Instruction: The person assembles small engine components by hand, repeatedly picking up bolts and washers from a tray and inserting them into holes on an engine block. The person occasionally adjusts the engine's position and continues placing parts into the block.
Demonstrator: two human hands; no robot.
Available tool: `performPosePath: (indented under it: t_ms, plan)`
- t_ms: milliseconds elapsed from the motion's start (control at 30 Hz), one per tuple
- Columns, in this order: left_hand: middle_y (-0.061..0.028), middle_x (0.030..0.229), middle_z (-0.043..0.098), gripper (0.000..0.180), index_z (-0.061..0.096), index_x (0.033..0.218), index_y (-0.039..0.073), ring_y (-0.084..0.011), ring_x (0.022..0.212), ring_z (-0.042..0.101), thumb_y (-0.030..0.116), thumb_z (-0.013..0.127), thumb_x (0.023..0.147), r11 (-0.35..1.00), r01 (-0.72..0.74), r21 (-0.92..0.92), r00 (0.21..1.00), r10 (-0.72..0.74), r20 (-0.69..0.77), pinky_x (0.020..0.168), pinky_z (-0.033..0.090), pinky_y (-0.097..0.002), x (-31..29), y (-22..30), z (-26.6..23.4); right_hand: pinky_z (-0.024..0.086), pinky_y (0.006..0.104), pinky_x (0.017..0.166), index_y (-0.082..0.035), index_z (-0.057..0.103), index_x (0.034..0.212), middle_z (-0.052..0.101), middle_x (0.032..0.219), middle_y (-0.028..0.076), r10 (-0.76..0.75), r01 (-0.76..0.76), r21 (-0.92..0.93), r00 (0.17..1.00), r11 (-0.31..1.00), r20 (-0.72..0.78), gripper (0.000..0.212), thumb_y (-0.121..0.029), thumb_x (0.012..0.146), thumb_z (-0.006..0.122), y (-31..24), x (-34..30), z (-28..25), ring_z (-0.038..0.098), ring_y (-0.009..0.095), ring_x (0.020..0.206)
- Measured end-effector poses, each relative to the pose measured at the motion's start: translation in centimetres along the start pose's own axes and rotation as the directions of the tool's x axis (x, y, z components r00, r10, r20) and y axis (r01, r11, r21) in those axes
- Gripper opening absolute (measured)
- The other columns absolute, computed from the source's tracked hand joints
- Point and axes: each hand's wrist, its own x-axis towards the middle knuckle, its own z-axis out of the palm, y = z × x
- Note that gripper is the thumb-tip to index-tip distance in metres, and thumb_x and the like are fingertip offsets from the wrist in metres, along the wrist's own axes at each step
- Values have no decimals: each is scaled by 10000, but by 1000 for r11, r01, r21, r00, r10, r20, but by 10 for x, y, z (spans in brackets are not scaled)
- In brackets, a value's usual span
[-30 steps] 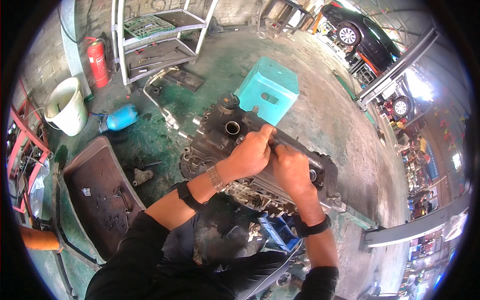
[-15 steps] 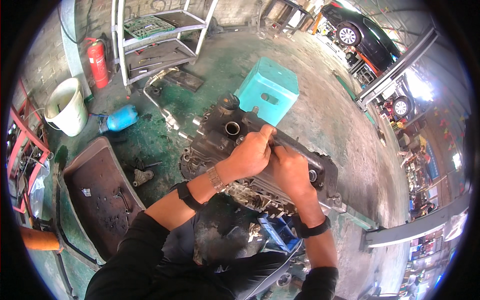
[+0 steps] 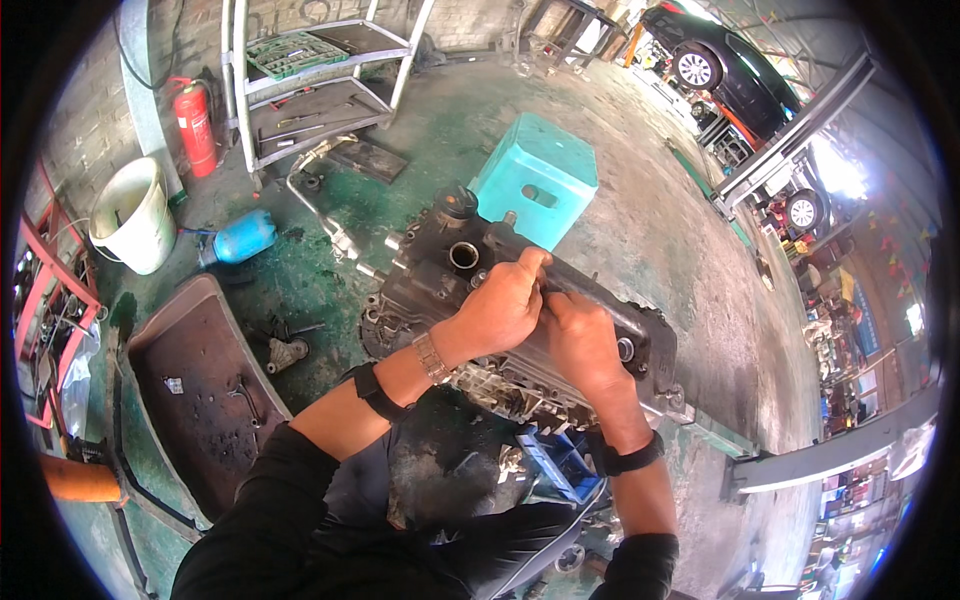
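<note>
In front of me sits a greasy car engine (image 3: pixel 420 290) with a dark valve cover on top. A round open hole (image 3: pixel 463 257) shows in the cover, left of my hands, and a black round cap (image 3: pixel 458 203) stands at its far end. My left hand (image 3: pixel 503 308) is closed over the middle of the cover, its thumb pressed on top. Just beside it my right hand (image 3: pixel 583 345) is closed too, knuckles up. Whatever the fingers grip is hidden beneath them. A metal watch (image 3: pixel 431 357) circles my left wrist, with a black strap further up; another strap rings my right forearm.
A turquoise plastic stool (image 3: pixel 540 175) stands behind the engine. Left lies a brown tray (image 3: pixel 165 345) with bolts and a wrench, near a blue bottle (image 3: pixel 244 237), a white bucket (image 3: pixel 135 215) and a fire extinguisher (image 3: pixel 196 125). A blue bin (image 3: pixel 560 468) sits below the engine.
</note>
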Motion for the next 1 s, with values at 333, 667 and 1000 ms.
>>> performPosePath:
  t_ms: [333, 667, 1000]
  plan:
    - [-278, 846, 655, 268, 472, 1183, -53, -476, 822, 642, 1, 508, 923, 999, -33, -5, 999, 32, -14, 707, 509, -515, 0, 1, 0, 562, 422, 585, -61, 581, 854, 638, 807, 134, -17, 20, -227, 1000, 974, 11, 101, -17, 772, 622, -6, 3, 4, 677, 322, 689]
    - [-285, 870, 661, 283, 472, 1202, -44, -481, 847, 643, 16, 511, 928, 1000, -11, 20, 1000, 11, -3, 728, 516, -517, -1, 0, 0, 561, 392, 560, -74, 577, 854, 628, 791, 106, 8, 5, -325, 999, 946, 40, 105, -75, 776, 648, -11, 2, 3, 683, 298, 652]
    - [-286, 840, 637, 338, 479, 1215, -14, -473, 815, 629, -21, 526, 879, 1000, -16, -22, 1000, 16, 3, 703, 492, -492, -1, -2, 0, 557, 380, 558, -89, 597, 793, 639, 769, 97, 15, -1, -326, 999, 945, 41, 70, -85, 767, 662, -10, 3, 1, 681, 281, 648]
